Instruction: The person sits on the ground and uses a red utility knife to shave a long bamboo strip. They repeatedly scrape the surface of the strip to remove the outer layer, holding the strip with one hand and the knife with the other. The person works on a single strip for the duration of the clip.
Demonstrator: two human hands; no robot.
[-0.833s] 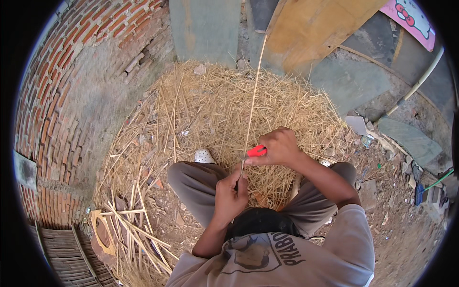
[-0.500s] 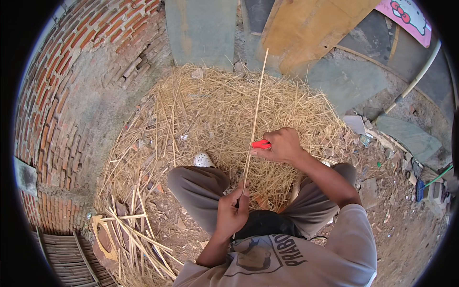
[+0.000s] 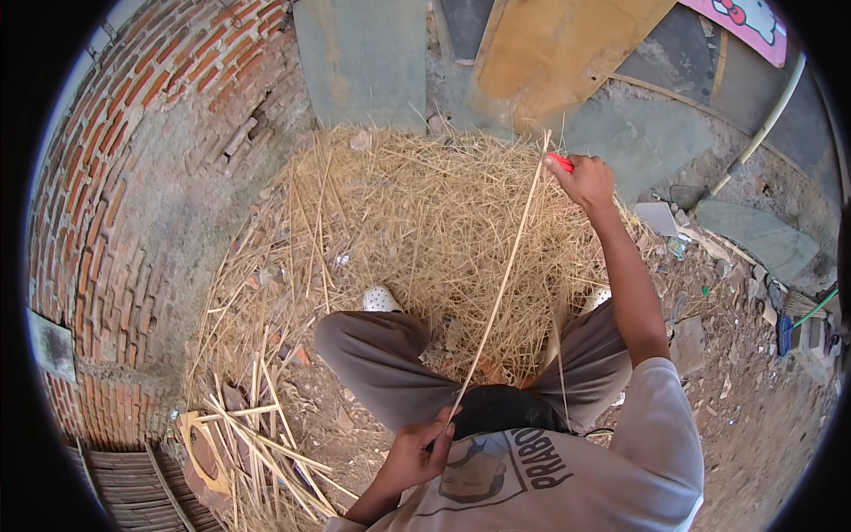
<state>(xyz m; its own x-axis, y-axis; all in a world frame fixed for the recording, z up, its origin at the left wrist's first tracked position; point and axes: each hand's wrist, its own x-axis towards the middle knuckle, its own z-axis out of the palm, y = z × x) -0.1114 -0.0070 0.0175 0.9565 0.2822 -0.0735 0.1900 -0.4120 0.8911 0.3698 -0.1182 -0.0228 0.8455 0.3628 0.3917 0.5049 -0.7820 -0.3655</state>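
A long, thin bamboo strip (image 3: 503, 293) runs slanting from my lap up over the heap of shavings. My left hand (image 3: 417, 457) is closed on its near end, low by my lap; something small and dark shows between the fingers. Far out to the right, my right hand (image 3: 588, 182) grips a small red-handled tool (image 3: 558, 162), which meets the strip close to its far tip. Whatever blade the tool has cannot be made out. A thin pale sliver (image 3: 561, 372) hangs over my right thigh.
Between and beyond my legs spreads a heap of straw-coloured shavings (image 3: 399, 213). Split bamboo pieces (image 3: 266, 434) lie at my left. A brick wall (image 3: 115, 230) rises on the left. Boards (image 3: 363, 71) lean at the back, and a blue brush head (image 3: 784, 335) lies far right.
My right hand has slid the red-handled tool outward along the strip, almost to its far tip. My left hand has dropped closer to my body, and the strip leans more rightward.
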